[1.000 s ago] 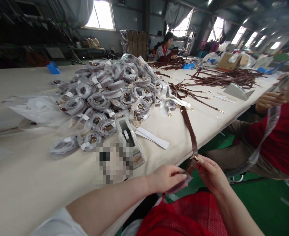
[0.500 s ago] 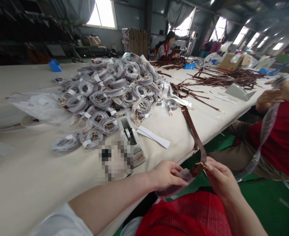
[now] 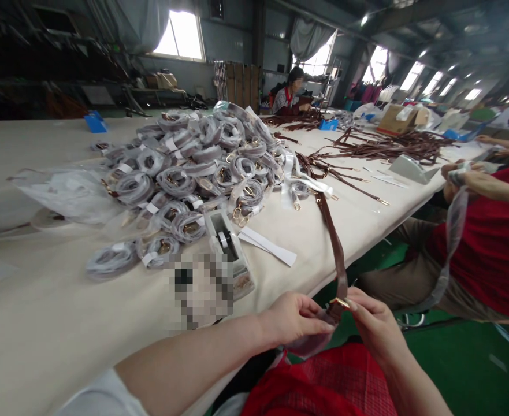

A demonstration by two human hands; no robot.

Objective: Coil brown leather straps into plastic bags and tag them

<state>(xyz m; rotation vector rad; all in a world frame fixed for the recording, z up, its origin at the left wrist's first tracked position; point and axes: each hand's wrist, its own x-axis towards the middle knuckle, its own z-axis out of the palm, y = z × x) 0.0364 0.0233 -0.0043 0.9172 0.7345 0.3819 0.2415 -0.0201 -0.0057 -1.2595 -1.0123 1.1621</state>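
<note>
While cloudy plastic (image 3: 308, 345) in left grip (image 3: 295, 319), gold buckle (image 3: 340, 303) on flat brown strap (image 3: 335, 249) in right grip (image 3: 373, 319).

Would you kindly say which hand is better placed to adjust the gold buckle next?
Probably the right hand: it pinches the gold buckle, while the left hand holds the translucent wrapping.

This is a big workshop, like a factory. A long tabletop (image 3: 59, 306) has a huge heap of wrapped straps (image 3: 178, 180), piles of brown straps (image 3: 393, 144) and a tape holder (image 3: 232, 257). One person in red (image 3: 492, 237) sits beside it. The floor (image 3: 449, 364) is green, and lamps (image 3: 364, 21) shine up high.
</note>
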